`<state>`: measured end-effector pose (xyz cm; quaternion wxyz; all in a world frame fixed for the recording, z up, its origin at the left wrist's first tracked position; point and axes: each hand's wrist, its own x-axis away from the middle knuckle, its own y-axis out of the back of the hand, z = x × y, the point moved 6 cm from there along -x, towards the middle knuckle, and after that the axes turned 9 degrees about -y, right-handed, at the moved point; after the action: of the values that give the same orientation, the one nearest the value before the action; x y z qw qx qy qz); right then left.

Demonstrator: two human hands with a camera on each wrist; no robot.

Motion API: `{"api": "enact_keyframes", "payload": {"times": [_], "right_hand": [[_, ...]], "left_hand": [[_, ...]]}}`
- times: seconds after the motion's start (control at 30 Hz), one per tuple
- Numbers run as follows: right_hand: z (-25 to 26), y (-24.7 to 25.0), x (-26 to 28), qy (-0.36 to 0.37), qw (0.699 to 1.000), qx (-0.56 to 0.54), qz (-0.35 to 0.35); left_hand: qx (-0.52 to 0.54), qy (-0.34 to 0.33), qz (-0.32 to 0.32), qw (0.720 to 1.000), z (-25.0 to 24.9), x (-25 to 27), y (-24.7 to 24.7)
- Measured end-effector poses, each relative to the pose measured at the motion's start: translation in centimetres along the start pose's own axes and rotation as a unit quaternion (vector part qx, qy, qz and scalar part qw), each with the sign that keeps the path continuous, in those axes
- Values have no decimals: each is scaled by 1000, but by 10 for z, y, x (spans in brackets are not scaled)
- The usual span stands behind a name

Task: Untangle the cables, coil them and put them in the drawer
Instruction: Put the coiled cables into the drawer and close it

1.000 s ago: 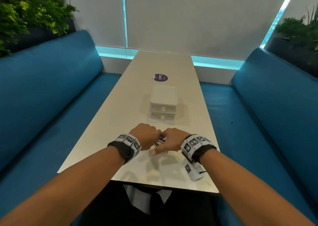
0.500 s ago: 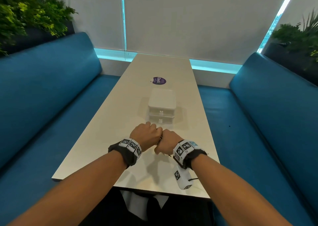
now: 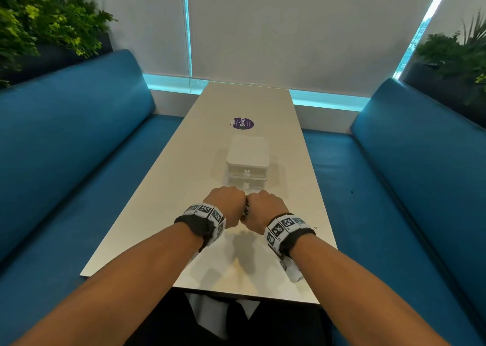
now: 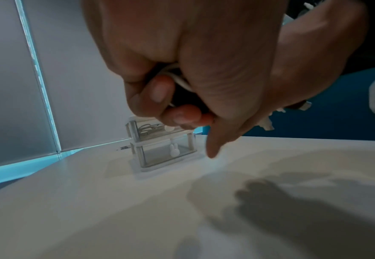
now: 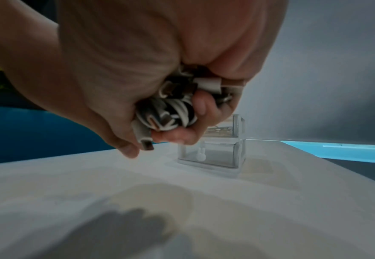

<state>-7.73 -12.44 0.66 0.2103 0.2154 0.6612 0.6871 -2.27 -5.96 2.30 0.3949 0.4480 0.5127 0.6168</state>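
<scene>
My left hand (image 3: 227,205) and right hand (image 3: 264,207) are pressed together side by side above the table, just in front of the drawer unit (image 3: 247,166). Between them they grip a bundle of black and white cables (image 3: 246,210), mostly hidden in the head view. In the right wrist view the right hand's fingers curl round the cables (image 5: 171,108), with white plugs sticking out. In the left wrist view the left hand's fingers curl round a white cable (image 4: 179,80). The drawer unit (image 4: 159,145) has two clear stacked drawers with bunny knobs, both shut. The top drawer holds cables.
The long white table (image 3: 157,201) runs between two blue benches (image 3: 65,148). A purple round sticker (image 3: 243,123) lies beyond the drawer unit. Plants stand behind both bench backs. A blind-covered window closes the far end.
Both hands have moved forward toward the drawer unit and closed tighter together round the cable bundle, which shows less between them now.
</scene>
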Motion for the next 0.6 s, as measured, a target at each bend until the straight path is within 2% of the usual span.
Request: {"api": "enact_keyframes", "payload": {"times": [0.23, 0.47, 0.6], "right_hand": [[-2, -1, 2, 36, 998, 47, -28], [-1, -3, 1, 51, 996, 62, -27], [2, 4, -7, 60, 995, 78, -9]], "left_hand": [[56, 32, 7, 998, -3, -3, -10], [124, 44, 18, 991, 1, -9, -20], [160, 47, -2, 986, 11, -14, -25]]}}
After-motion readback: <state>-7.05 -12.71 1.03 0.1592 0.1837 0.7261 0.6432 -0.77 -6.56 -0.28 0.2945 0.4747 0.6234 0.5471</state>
